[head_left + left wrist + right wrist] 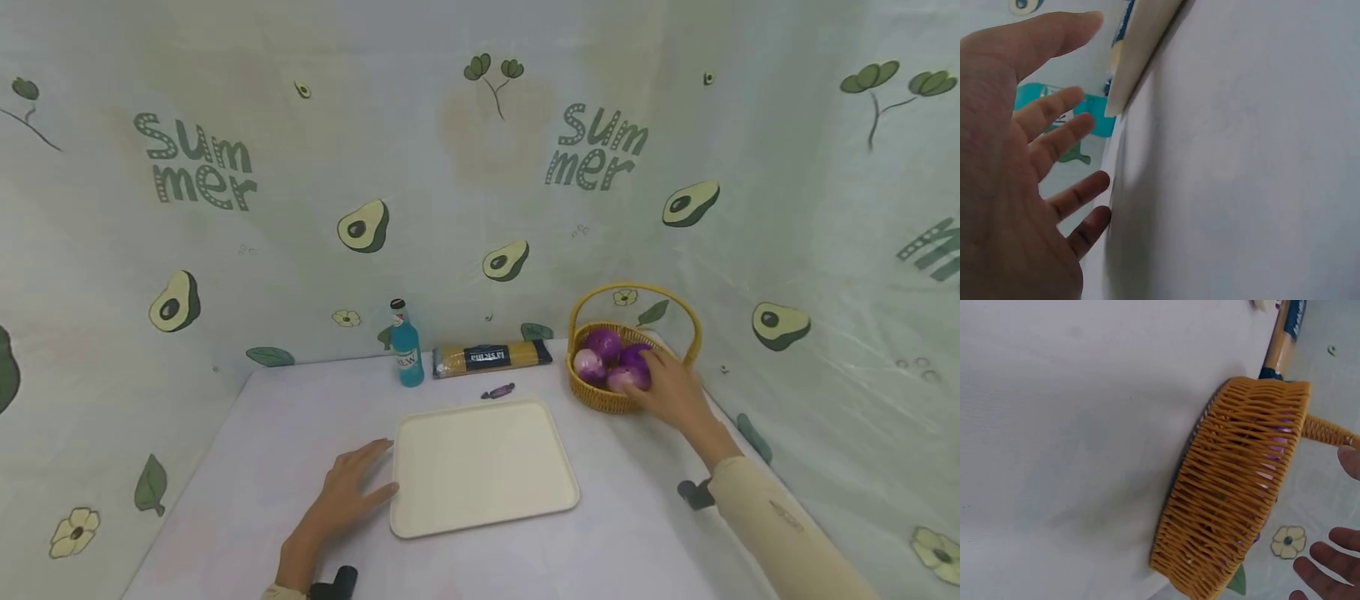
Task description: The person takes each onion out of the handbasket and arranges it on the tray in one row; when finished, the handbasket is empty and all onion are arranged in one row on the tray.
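The purple onions (604,344) sit in the basket (600,399), at two o'clock from the tray (483,467). The right grip (672,393) is spread over them, the left grip (345,490) loose at nine o'clock. Best to hug just one onion, softly

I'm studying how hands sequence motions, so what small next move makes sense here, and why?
Probably the right hand should curl round a purple onion: its fingers reach over the onions in the basket, and no firm grip shows. The left hand is open beside the bare tray.
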`<control>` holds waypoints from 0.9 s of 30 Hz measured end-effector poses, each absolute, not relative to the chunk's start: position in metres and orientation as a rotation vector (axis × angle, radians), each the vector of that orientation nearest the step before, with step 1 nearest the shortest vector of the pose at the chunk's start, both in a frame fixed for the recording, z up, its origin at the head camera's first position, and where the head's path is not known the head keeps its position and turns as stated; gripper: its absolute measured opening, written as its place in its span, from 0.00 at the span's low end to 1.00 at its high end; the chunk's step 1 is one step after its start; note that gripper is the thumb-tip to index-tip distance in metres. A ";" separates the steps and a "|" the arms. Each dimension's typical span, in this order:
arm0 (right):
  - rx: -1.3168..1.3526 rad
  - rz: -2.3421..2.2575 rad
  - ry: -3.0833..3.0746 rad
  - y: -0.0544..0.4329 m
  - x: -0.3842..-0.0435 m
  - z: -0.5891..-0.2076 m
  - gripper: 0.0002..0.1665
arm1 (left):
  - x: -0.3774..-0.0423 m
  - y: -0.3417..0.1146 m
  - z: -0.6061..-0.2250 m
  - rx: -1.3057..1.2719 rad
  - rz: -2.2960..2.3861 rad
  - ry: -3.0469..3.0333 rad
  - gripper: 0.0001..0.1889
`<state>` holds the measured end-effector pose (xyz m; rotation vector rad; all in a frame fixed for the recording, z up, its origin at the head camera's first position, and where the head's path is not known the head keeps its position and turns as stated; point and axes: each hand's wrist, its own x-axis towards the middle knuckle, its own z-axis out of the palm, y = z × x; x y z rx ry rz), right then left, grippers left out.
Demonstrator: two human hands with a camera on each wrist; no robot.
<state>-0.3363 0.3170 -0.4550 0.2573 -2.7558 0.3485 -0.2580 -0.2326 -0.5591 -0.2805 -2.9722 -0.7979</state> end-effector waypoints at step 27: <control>0.185 0.411 -3.039 0.327 -0.391 -0.470 0.45 | -0.262 -0.234 -0.573 -0.256 -0.871 -2.938 0.37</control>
